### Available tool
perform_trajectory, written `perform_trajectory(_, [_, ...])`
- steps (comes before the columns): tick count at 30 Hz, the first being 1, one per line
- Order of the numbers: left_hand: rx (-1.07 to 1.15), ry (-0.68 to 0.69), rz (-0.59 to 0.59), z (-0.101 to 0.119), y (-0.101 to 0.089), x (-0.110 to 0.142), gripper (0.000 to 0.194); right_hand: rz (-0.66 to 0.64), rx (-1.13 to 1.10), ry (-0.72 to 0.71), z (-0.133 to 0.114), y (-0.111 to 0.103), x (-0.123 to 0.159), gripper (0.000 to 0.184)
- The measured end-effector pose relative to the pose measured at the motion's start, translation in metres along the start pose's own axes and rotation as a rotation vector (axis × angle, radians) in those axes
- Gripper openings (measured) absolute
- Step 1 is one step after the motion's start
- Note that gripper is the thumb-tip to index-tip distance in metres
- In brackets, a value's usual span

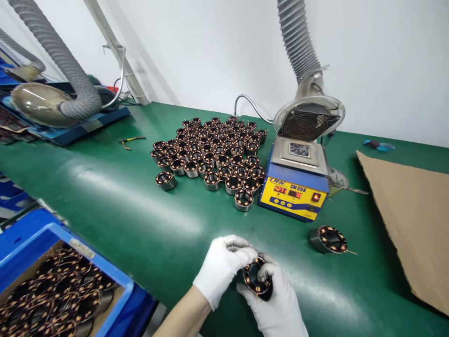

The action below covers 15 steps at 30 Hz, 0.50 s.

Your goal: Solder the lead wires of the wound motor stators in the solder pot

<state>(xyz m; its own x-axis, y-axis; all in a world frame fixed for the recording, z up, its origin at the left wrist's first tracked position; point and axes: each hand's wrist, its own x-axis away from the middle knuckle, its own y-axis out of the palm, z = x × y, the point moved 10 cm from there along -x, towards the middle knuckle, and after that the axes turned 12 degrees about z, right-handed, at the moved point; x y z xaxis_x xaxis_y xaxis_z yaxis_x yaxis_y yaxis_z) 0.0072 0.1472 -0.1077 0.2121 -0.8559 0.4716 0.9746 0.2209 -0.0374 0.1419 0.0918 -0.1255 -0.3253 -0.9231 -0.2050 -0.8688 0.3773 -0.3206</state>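
The hands point(224, 264) grasp one stator point(257, 277) from both sides, probably to steady its wires.

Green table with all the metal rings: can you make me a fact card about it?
Right hand: holding a ring
Left hand: at that ring's edge
Ring crowd: standing on the green table, left of the machine
Machine: yellow front, red numbers lit
Lone ring: near the cardboard
Blue bin: more rings inside
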Motion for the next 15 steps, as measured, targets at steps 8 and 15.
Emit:
perform_trajectory(8, [0.022,0.019,0.029,0.007,-0.009,-0.005,0.026,-0.05,0.011,0.005,-0.013,-0.001,-0.007,0.032])
perform_trajectory(15, [-0.232,0.28,-0.217,0.018,-0.01,0.002,0.033,0.017,0.155,-0.239,-0.007,-0.001,0.008,0.055])
